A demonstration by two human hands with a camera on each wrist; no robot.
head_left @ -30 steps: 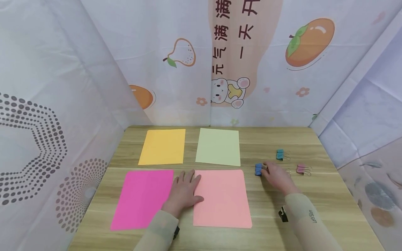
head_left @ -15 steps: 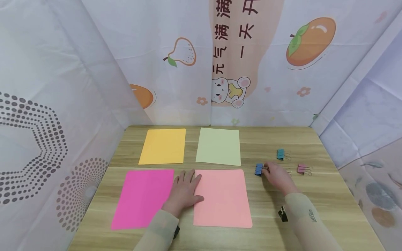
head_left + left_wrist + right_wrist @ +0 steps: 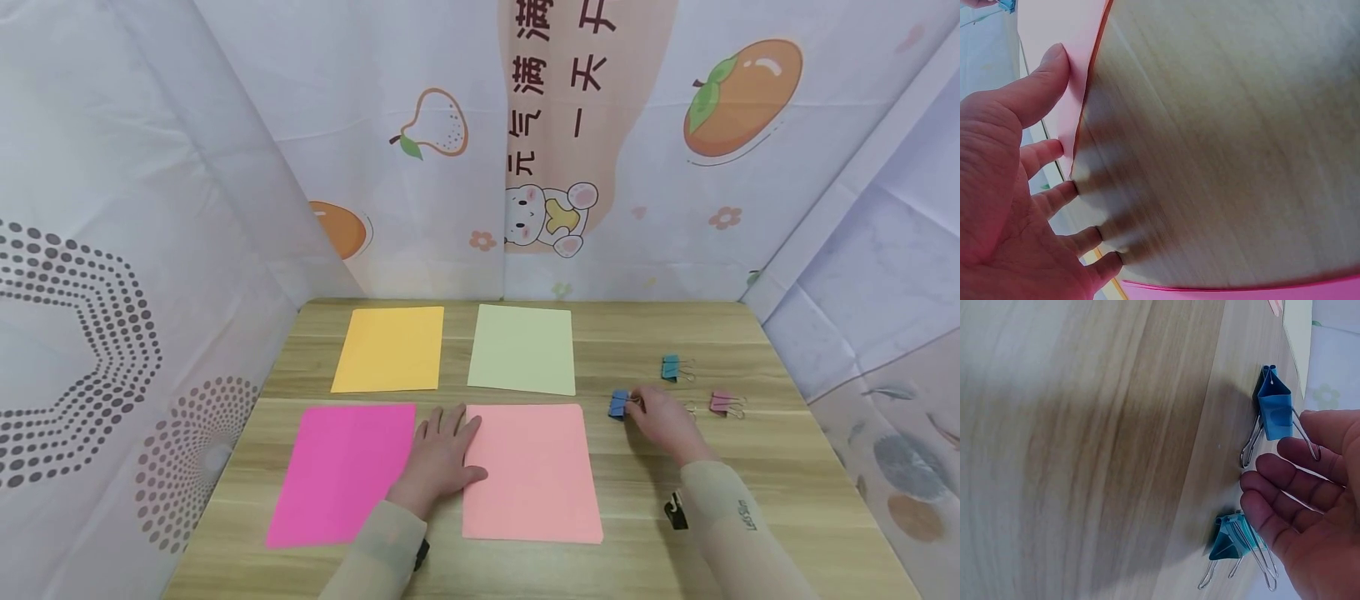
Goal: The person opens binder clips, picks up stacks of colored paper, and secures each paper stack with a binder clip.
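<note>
In the head view, my right hand (image 3: 666, 422) is at the right of the table, thumb and index finger pinching a wire handle of a blue binder clip (image 3: 618, 404). The right wrist view shows that blue clip (image 3: 1275, 409) close up, with the other fingers loosely bent below it. My left hand (image 3: 441, 462) lies spread, fingers straight, with thumb and index finger touching the left edge of a light pink paper sheet (image 3: 532, 475). A teal binder clip (image 3: 670, 368) and a pink binder clip (image 3: 720, 403) lie beyond the right hand. Wire handles of another clip peek out behind it.
Left of the left hand lies a magenta sheet (image 3: 341, 475). Farther back are a yellow sheet (image 3: 390, 348) and a pale green sheet (image 3: 521, 348). Printed curtains (image 3: 420, 200) hang around the back and sides of the wooden table (image 3: 525, 575).
</note>
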